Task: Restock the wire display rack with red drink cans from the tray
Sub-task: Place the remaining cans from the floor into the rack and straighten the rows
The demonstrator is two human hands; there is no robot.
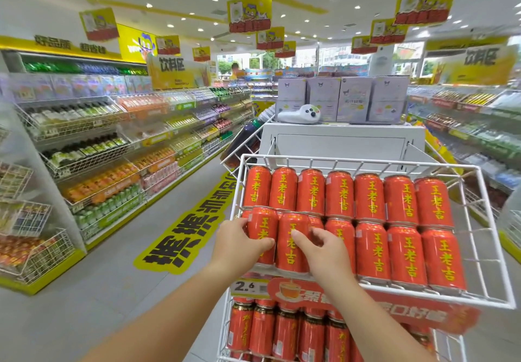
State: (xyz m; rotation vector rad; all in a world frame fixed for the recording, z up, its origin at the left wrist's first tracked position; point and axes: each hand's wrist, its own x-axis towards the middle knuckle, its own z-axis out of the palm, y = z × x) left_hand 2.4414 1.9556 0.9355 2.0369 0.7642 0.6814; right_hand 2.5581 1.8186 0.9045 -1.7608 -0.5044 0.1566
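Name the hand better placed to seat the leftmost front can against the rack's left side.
Left. The left hand grips that leftmost can, right beside the wire rack's left side. The right hand holds the neighbouring can, farther in.

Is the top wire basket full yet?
Nearly full: the basket holds two rows of red cans; left hand and right hand each grip one more at its front left.

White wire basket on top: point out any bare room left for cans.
Only a narrow strip is bare, between the rightmost red drink cans and the white wire basket's right wall. Elsewhere two rows sit packed tight; at front left, the left hand and right hand each grip a can.
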